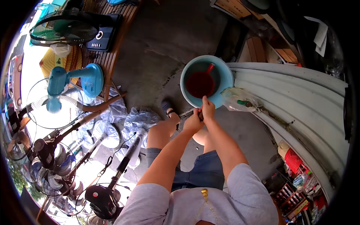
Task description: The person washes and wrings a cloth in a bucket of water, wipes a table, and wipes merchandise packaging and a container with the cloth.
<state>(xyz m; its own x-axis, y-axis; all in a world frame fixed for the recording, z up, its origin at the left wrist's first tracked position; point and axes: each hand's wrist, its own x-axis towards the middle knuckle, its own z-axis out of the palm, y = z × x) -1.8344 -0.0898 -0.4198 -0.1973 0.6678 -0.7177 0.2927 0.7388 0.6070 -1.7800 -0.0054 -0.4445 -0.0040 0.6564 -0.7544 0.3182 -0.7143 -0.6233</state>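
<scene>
My left hand (193,122) and my right hand (207,109) meet in front of my knees, fingers closed. Between them is a small dark thing (201,116), mostly covered by the fingers, and I cannot make out its kind. Just beyond my hands stands a light blue bucket (183,83) on the floor. Inside it sits a red dipper (200,84), its handle leaning toward the far rim. A clear plastic bag (240,100) with something green in it lies against the bucket's right side.
Left, a slatted wooden bench (122,33) holds a light blue fan (93,80) and a black fan (63,32). Several standing fans and plastic-wrapped parts (142,120) crowd the near left. A pale corrugated metal panel (288,88) runs along the right, with shelves of goods (290,198) below.
</scene>
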